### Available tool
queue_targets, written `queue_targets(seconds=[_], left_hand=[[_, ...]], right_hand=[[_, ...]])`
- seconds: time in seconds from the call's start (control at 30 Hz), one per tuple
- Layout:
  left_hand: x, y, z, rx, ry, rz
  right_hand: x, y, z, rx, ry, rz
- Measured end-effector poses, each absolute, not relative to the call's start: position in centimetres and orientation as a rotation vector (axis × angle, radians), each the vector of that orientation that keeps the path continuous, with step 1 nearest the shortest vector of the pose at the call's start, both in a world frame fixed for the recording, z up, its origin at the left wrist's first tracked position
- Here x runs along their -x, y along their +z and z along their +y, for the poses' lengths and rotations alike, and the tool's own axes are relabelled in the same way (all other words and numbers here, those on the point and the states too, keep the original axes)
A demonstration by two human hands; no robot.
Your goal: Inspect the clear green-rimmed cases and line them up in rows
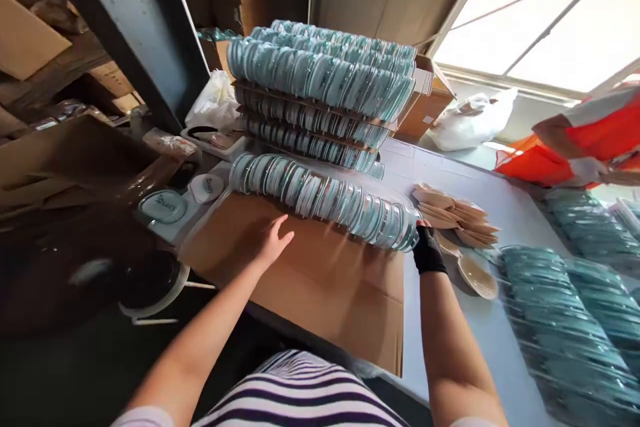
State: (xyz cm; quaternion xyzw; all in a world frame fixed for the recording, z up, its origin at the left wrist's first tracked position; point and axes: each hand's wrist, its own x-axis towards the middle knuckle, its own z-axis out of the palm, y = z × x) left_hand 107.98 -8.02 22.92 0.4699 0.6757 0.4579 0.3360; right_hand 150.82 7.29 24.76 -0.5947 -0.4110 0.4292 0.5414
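Note:
A long row of oval, pale teal pieces in shiny clear wrap (325,200) stands on edge along the far side of a brown cardboard sheet (320,273). My left hand (274,243) is bare and open, thumb and fingers apart, just in front of the row's left half. At the row's right end, my right hand (429,248), in a black fingerless glove, rests against the last piece, its fingers stretched along it and partly hidden. Behind the row, more such pieces (320,77) are stacked in layers parted by cardboard.
Tan oval shells (455,213) and a tan bowl-like piece (477,277) lie right of the sheet. More wrapped teal pieces (555,320) fill the table's right side. A person in orange (595,140) stands beyond. At left are two oval pieces (163,205) and a stool (155,290).

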Motion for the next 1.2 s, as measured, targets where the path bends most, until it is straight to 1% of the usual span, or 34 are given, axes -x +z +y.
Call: queue_targets(seconds=[0.1, 0.2, 0.47, 0.7, 0.8, 0.93, 1.07, 1.2], left_hand=[[-107.7, 22.9, -2.3, -1.219, 1.197, 1.714], [-108.3, 22.5, 0.5, -1.183, 1.193, 1.666], [-109.5, 22.3, -0.3, -1.131, 1.134, 1.598], [-109.5, 22.9, 2.5, -1.100, 1.002, 1.478], [-108.6, 24.2, 0.0, -1.114, 0.983, 1.456], [-104.7, 25.7, -8.5, -1.116, 0.949, 1.468], [-99.8, 25.1, -15.0, -1.106, 0.858, 1.600], [-97.8, 23.7, -15.8, -1.230, 0.778, 1.574]], right_hand=[[-150.8, 24.2, 7.7, 1.436, 1.124, -0.911], [-151.0, 23.8, 7.7, 1.460, 1.241, -0.820], [-151.8, 24.1, 7.5, 1.463, 1.415, -0.604], [-151.2, 24.5, 7.6, 1.466, 1.419, -0.549], [-150.5, 25.2, 5.3, 1.441, 1.398, -0.587], [-148.5, 25.8, -2.4, 1.362, 1.388, -0.775], [-144.9, 24.6, -10.2, 1.402, 1.302, -0.887], [-143.0, 23.4, -13.0, 1.524, 1.144, -1.055]])
